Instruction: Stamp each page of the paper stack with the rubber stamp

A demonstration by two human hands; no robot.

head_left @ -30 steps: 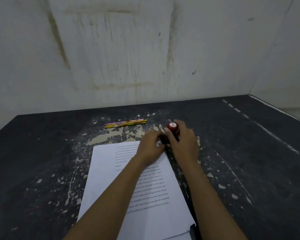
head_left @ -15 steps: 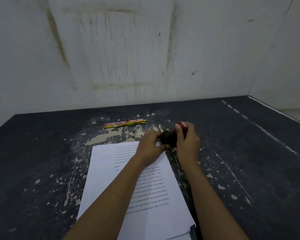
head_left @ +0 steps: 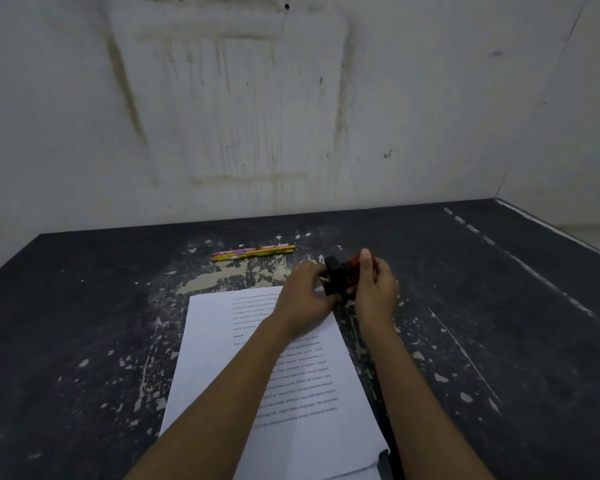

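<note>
Rubber stamp (head_left: 340,278) gripped by left hand (head_left: 303,297), right hand (head_left: 376,289); paper stack (head_left: 215,344) on chipped black table (head_left: 84,323), stained wall (head_left: 430,116).

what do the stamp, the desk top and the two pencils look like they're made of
Stamp: likely moulded plastic, with a matt black body and a glossier red top; the details are blurred.
Desk top: dark painted or laminated board, probably wood, since the coating has flaked to pale tan patches.
Pencils: likely wood with a glossy printed wrap in pink, yellow and green; the tips are too small to tell.
</note>
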